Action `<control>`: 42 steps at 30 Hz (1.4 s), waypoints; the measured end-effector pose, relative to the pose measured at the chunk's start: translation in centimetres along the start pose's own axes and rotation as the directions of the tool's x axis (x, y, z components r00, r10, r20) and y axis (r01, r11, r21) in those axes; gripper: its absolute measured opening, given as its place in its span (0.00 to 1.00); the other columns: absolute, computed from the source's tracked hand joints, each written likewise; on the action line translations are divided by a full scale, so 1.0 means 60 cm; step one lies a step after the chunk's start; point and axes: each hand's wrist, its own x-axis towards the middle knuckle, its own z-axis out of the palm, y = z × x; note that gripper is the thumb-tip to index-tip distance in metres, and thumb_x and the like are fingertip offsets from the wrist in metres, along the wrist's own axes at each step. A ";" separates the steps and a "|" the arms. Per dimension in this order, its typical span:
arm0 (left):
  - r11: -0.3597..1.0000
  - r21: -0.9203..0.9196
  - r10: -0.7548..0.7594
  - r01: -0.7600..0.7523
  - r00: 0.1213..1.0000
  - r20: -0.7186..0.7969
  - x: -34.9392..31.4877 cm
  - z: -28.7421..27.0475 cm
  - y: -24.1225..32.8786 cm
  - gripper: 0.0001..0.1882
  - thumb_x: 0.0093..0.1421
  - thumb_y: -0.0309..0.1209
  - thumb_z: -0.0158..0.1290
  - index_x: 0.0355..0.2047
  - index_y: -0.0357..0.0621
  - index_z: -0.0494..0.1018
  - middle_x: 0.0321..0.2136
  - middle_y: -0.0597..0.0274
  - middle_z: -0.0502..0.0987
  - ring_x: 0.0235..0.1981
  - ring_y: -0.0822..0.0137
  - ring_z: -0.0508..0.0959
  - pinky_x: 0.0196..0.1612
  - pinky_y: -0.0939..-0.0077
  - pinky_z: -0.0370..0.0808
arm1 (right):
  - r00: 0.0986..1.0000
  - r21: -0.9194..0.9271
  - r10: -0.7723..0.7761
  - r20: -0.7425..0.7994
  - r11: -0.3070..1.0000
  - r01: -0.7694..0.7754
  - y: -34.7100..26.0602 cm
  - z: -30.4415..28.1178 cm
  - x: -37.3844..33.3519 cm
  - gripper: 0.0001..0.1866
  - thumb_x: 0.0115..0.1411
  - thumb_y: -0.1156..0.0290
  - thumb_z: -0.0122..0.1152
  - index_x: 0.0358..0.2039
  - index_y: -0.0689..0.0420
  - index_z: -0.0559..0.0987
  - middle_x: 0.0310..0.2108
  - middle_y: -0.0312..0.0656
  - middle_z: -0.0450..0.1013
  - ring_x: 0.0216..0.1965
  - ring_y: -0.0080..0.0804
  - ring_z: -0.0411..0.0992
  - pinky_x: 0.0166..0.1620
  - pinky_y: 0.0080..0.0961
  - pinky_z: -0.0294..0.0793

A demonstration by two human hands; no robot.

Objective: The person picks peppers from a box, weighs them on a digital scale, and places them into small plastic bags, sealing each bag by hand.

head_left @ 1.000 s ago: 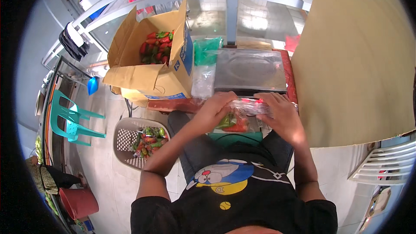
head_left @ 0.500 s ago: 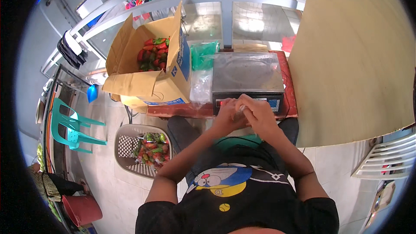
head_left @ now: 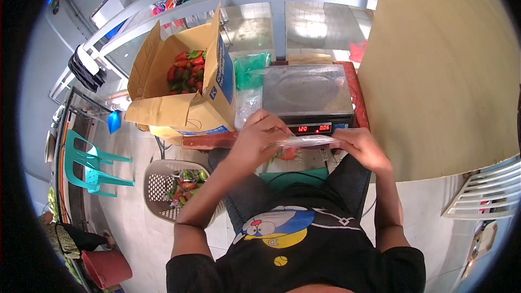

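Observation:
Stretched between my two hands is a clear plastic bag, held in front of the digital scale. Red peppers show through its lower left part. My left hand is closed on the bag's left side, its fingertips partly blurred. At the other end, my right hand pinches the bag's top edge. The scale's metal plate carries nothing, and its red display is lit. An open cardboard box with red and green peppers stands left of the scale.
Left of my legs, a beige plastic basket holds several bagged peppers. Green plastic bags lie between box and scale. A plywood board blocks the right side. Farther left are a teal chair, a red bucket and another person's leg.
My hands were together in front of the scale. They have moved apart, pulling the bag's top wide between them, and the scale's display has come into view.

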 end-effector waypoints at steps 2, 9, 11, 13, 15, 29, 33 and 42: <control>0.998 0.063 0.009 -0.011 0.999 0.036 0.005 -0.020 0.006 0.15 0.41 0.25 0.63 0.33 0.42 0.78 0.36 0.63 0.76 0.41 0.59 0.74 0.42 0.68 0.70 | 0.982 -0.212 -0.120 -0.143 0.973 0.088 -0.032 -0.016 -0.005 0.08 0.59 0.74 0.55 0.34 0.66 0.74 0.31 0.54 0.71 0.34 0.57 0.71 0.37 0.40 0.70; 0.836 -0.500 -0.189 0.224 0.975 0.120 0.056 -0.010 0.033 0.11 0.56 0.31 0.61 0.36 0.39 0.78 0.32 0.64 0.76 0.33 0.71 0.74 0.37 0.77 0.70 | 0.879 -0.205 -0.060 -0.472 0.978 -0.043 0.095 0.018 0.083 0.13 0.62 0.71 0.52 0.43 0.65 0.76 0.42 0.56 0.74 0.46 0.57 0.71 0.51 0.41 0.69; 0.644 -0.690 -0.351 0.330 0.929 0.117 0.071 0.039 0.009 0.10 0.61 0.34 0.59 0.36 0.39 0.77 0.29 0.73 0.75 0.31 0.83 0.70 0.34 0.86 0.66 | 0.773 -0.256 -0.211 -0.598 0.965 0.065 0.194 0.125 0.123 0.15 0.64 0.69 0.51 0.48 0.64 0.74 0.46 0.50 0.74 0.46 0.48 0.73 0.53 0.40 0.68; 0.533 -0.790 -0.429 0.303 0.902 0.056 0.087 0.074 0.002 0.09 0.60 0.33 0.59 0.36 0.40 0.77 0.29 0.73 0.75 0.30 0.83 0.69 0.33 0.86 0.66 | 0.702 -0.099 -0.174 -0.690 0.984 0.147 0.180 0.229 0.141 0.13 0.65 0.67 0.51 0.45 0.63 0.71 0.40 0.47 0.74 0.41 0.45 0.73 0.47 0.40 0.71; 0.514 -0.839 -0.528 0.179 0.837 -0.144 0.089 0.108 -0.013 0.10 0.58 0.33 0.61 0.31 0.38 0.76 0.23 0.68 0.74 0.27 0.78 0.71 0.30 0.80 0.67 | 0.797 -0.293 -0.251 -0.549 0.951 0.098 0.127 0.258 0.124 0.12 0.66 0.66 0.50 0.42 0.63 0.69 0.36 0.48 0.74 0.37 0.48 0.75 0.40 0.41 0.73; 0.982 -0.182 -0.065 0.051 0.995 -0.074 0.016 0.088 0.025 0.09 0.47 0.27 0.64 0.27 0.40 0.75 0.31 0.57 0.77 0.32 0.56 0.78 0.35 0.67 0.74 | 0.968 -0.346 -0.189 -0.165 0.930 0.122 -0.007 -0.001 -0.013 0.10 0.61 0.68 0.52 0.39 0.61 0.73 0.33 0.51 0.71 0.36 0.51 0.72 0.41 0.40 0.70; 0.957 -0.274 0.079 -0.095 0.995 -0.066 0.040 0.054 0.096 0.10 0.46 0.28 0.65 0.30 0.42 0.78 0.33 0.59 0.79 0.34 0.58 0.80 0.37 0.69 0.76 | 0.969 0.294 -0.246 0.011 0.927 0.232 0.037 -0.011 0.037 0.11 0.61 0.66 0.55 0.37 0.61 0.74 0.33 0.45 0.71 0.40 0.38 0.72 0.42 0.35 0.70; 0.962 -0.252 -0.176 0.102 0.940 -0.293 0.086 0.102 0.036 0.08 0.48 0.24 0.63 0.30 0.40 0.78 0.31 0.58 0.79 0.29 0.60 0.80 0.33 0.73 0.76 | 0.966 0.913 -0.106 0.237 -0.315 -0.258 0.038 0.232 0.021 0.20 0.66 0.47 0.47 0.30 0.51 0.69 0.18 0.33 0.64 0.13 0.30 0.67 0.11 0.23 0.63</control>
